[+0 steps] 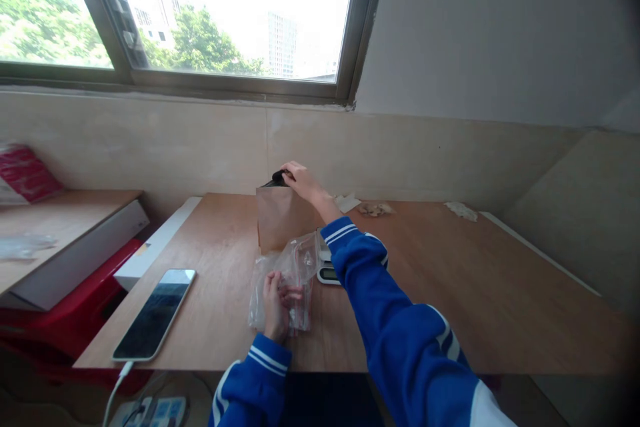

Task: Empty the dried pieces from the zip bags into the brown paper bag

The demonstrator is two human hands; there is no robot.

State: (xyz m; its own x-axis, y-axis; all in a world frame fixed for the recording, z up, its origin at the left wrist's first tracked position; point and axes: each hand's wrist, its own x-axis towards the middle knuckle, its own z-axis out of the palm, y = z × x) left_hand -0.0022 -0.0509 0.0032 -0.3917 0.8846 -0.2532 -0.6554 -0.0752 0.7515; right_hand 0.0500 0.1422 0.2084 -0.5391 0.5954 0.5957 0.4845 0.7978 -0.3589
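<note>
My left hand (275, 305) grips a crumpled clear plastic bag (284, 280) near the table's front edge, and something reddish shows faintly inside the bag. My right hand (300, 181) reaches over the top of an upright brown paper bag (283, 219), with its fingers on a dark object (276, 179) at the bag's mouth. I cannot tell what the dark object is. Behind the plastic bag stands a digital scale (327, 272), partly hidden by my right sleeve. All of this rests on a wooden table (450, 293).
A smartphone (154, 313) with a white cable lies at the table's front left. A long white box (155, 243) runs along the left edge, beside a wooden shelf (65, 233) holding a red packet (27, 175). Scraps of paper (375, 209) lie at the back, below a window.
</note>
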